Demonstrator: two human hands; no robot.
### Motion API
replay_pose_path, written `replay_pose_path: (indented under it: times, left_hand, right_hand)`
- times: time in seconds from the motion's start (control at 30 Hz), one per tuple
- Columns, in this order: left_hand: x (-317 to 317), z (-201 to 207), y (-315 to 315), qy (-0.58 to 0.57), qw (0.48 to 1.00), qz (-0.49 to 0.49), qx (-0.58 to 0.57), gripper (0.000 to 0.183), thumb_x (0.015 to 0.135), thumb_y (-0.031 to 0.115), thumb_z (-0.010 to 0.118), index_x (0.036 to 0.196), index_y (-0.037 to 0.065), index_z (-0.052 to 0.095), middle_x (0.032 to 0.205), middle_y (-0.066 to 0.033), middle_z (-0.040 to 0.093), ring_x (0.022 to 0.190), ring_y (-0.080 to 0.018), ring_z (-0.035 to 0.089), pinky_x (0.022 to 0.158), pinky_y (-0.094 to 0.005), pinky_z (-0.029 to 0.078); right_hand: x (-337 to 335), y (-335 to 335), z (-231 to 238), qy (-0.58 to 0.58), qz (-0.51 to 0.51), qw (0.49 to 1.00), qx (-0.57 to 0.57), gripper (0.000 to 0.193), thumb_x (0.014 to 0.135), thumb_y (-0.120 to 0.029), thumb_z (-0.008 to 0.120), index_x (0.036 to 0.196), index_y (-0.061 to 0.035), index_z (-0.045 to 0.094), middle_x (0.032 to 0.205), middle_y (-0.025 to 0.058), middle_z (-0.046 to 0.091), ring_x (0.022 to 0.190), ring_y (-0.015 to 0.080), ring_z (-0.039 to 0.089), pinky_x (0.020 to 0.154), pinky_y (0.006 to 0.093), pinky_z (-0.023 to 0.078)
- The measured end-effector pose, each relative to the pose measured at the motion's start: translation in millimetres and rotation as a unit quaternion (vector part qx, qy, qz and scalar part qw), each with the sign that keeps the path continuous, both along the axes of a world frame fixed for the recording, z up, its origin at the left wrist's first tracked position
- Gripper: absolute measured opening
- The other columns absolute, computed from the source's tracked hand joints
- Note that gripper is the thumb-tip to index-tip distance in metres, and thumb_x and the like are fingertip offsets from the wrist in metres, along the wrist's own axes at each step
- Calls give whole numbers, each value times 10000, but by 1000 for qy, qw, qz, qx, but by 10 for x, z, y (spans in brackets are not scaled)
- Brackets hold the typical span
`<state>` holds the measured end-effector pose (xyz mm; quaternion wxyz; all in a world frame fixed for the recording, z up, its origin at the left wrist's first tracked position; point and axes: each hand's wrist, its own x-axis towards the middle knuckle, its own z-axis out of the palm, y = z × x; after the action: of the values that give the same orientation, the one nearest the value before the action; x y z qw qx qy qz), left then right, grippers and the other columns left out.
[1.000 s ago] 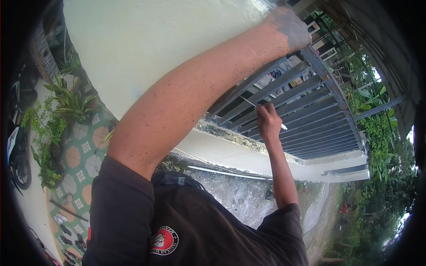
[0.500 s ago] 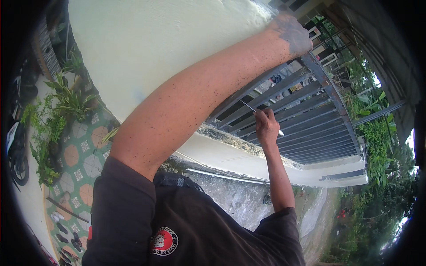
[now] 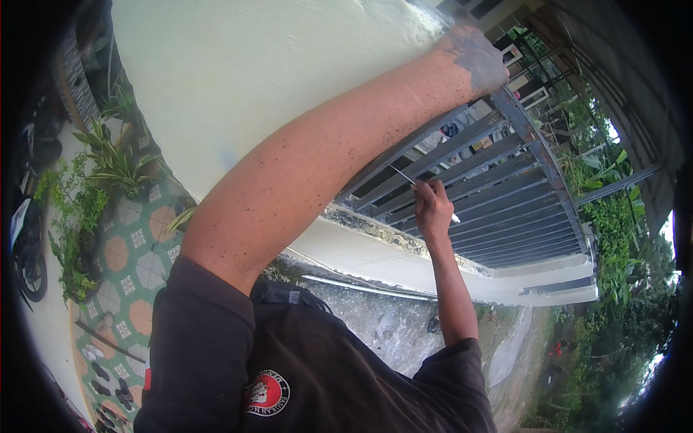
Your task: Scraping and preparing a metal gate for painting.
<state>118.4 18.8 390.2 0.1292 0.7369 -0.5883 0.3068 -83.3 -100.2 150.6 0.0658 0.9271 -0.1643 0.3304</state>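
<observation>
My left arm, dotted with dark specks, reaches across to the top end of a grey metal railing (image 3: 498,173). My left hand (image 3: 476,58), smeared with grey, is closed there over the railing's upper corner, its fingers mostly hidden on the far side. Lower down, my right hand (image 3: 433,206) pinches a slim tool (image 3: 402,174) with a thin shaft and a white handle end showing below the fist. The shaft's tip points up-left at the slats near the wall, beneath my left forearm. Whether it touches a slat I cannot tell.
A pale wall (image 3: 253,72) stands beside my left arm. Below the slats runs a white ledge (image 3: 361,249) with a rough, stained top. Potted plants (image 3: 119,162), a patterned tile floor (image 3: 133,252), shoes (image 3: 123,393) and a motorbike (image 3: 29,252) are at left; greenery fills the right.
The right hand and the slim tool have shifted very slightly. My left hand keeps its place at the railing's top.
</observation>
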Motion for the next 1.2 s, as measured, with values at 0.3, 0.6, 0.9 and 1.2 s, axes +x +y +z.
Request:
replay_pose_path:
  times: [0.3,0.6,0.9,1.2]
  left_hand:
    - [36,-27,-39,27,997,-65,-29,260,939,146,594,1116,177,783,1081,-47,767,1090,-282,716,911,-429,533]
    - [-91,24,-7,20,1000,0,-13,523,905,186,726,1348,452,639,1129,18,758,1001,-195,737,928,-330,603]
    - [-2,17,-10,41,997,-58,-4,263,977,178,569,1142,211,772,1083,-18,765,1122,-258,701,918,-390,526]
    - [19,106,-31,15,997,-32,64,517,959,238,692,1432,406,566,1273,28,704,1147,-188,687,999,-331,565]
  right_hand:
    - [8,-1,-7,-39,-12,999,17,145,881,-126,748,1024,-150,741,932,65,646,696,295,694,577,422,545]
    - [-44,-23,-68,-42,-2,999,8,203,854,-65,752,1044,-137,742,937,82,651,694,291,686,593,416,537]
    - [-27,-2,8,46,-1,999,16,176,856,-84,770,1026,-129,755,931,81,664,690,296,693,593,421,537]
    - [54,17,911,-192,1,976,98,196,955,-71,676,1148,-50,703,954,132,662,685,234,680,596,372,550]
